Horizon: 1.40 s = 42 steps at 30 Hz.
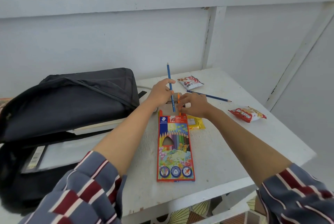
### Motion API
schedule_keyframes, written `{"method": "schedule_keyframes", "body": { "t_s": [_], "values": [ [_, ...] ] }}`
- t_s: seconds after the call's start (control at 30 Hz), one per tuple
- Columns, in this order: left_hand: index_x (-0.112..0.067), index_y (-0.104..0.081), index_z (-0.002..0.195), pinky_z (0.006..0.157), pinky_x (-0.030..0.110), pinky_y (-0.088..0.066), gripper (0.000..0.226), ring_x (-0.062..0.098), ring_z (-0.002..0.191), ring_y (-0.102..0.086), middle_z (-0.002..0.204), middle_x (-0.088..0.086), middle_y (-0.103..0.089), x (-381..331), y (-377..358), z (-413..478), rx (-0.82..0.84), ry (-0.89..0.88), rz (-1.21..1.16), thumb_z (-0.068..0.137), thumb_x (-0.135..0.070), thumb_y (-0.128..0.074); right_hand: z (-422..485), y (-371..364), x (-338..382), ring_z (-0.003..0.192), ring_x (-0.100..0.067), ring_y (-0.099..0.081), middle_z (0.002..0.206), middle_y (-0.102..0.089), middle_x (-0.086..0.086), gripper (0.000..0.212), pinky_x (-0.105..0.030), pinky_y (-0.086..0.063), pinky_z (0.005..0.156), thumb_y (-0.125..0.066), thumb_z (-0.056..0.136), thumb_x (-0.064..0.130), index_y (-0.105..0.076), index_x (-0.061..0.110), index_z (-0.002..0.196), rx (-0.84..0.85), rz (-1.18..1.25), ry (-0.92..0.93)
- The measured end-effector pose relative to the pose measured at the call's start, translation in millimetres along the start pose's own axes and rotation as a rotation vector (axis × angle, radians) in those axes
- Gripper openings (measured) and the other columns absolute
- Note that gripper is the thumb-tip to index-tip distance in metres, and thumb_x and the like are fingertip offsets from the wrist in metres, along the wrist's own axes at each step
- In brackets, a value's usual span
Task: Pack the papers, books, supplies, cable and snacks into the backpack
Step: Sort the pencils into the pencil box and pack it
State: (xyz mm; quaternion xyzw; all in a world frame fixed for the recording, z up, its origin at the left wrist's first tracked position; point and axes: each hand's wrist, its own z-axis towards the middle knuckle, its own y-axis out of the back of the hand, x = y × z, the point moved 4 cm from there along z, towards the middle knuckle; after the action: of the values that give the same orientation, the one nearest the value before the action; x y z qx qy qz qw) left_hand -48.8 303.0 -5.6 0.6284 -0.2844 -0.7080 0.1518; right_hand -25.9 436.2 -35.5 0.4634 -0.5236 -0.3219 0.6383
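- A white table (216, 169) fills the middle. The paint is chipped on its front edge.
- A white wall (108, 46) stands behind it.
- A long white board (126, 3) runs flat across the wall.
- A thin white post (209, 37) goes up the wall, with bits of paint gone.
- Under the table is a floor mat (182, 213) with yellow and brown fan shapes.
- A small bit of orange patterned cloth (4, 100) peeks in at the left edge.

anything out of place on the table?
A dark blue pencil lies loose on the table beyond the right hand, apart from the pencil box. The left hand holds a light blue pencil, right hand pinches an orange pencil at the box. Nothing spilled.
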Motion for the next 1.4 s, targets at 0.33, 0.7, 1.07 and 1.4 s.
{"method": "schedule_keyframes", "body": {
  "t_s": [0.33, 0.7, 1.07, 1.4],
  "values": [
    [-0.014, -0.051, 0.127, 0.082, 0.032, -0.047, 0.039, 0.018, 0.085, -0.052, 0.112, 0.018, -0.061, -2.0, -6.2, -1.3, 0.043, -0.021, 0.077, 0.090, -0.002, -0.052, -0.2, -3.0, 1.3, 0.135, -0.021, -0.029, 0.148, -0.037, 0.007, 0.037, -0.050, -0.014, 0.109, -0.047, 0.093, 0.040, -0.056, 0.030, 0.127, 0.043, -0.138, 0.047],
    [-0.014, -0.051, 0.127, 0.077, 0.028, -0.044, 0.039, 0.018, 0.084, -0.054, 0.109, 0.021, -0.062, 3.8, -11.3, 5.1, 0.048, -0.013, 0.072, 0.090, 0.000, -0.052, -7.7, 2.7, -4.7, 0.122, -0.013, -0.044, 0.127, -0.058, 0.007, 0.022, -0.045, -0.016, 0.106, -0.056, 0.087, 0.026, -0.071, 0.023, 0.103, -0.044, 0.098, 0.067],
    [-0.010, -0.053, 0.126, 0.056, 0.017, -0.050, 0.040, 0.010, 0.058, -0.057, 0.090, 0.013, -0.063, 10.0, -18.6, 6.0, 0.130, -0.001, 0.103, 0.088, -0.001, -0.059, -1.2, 1.6, -24.0, 0.127, -0.019, -0.041, 0.135, -0.050, 0.000, 0.034, -0.051, -0.026, 0.106, -0.063, 0.084, 0.026, -0.064, 0.029, 0.118, -0.117, 0.205, -0.032],
    [-0.018, -0.041, 0.133, 0.045, 0.018, -0.042, 0.055, 0.009, 0.052, -0.053, 0.071, 0.000, -0.058, 13.8, -28.7, 0.0, 0.361, 0.088, 0.240, 0.084, -0.011, -0.066, 2.5, -6.2, -20.6, 0.126, -0.020, -0.039, 0.134, -0.050, 0.000, 0.035, -0.055, -0.028, 0.105, -0.061, 0.085, 0.029, -0.061, 0.028, 0.120, -0.063, 0.197, -0.047]
  ]
}}
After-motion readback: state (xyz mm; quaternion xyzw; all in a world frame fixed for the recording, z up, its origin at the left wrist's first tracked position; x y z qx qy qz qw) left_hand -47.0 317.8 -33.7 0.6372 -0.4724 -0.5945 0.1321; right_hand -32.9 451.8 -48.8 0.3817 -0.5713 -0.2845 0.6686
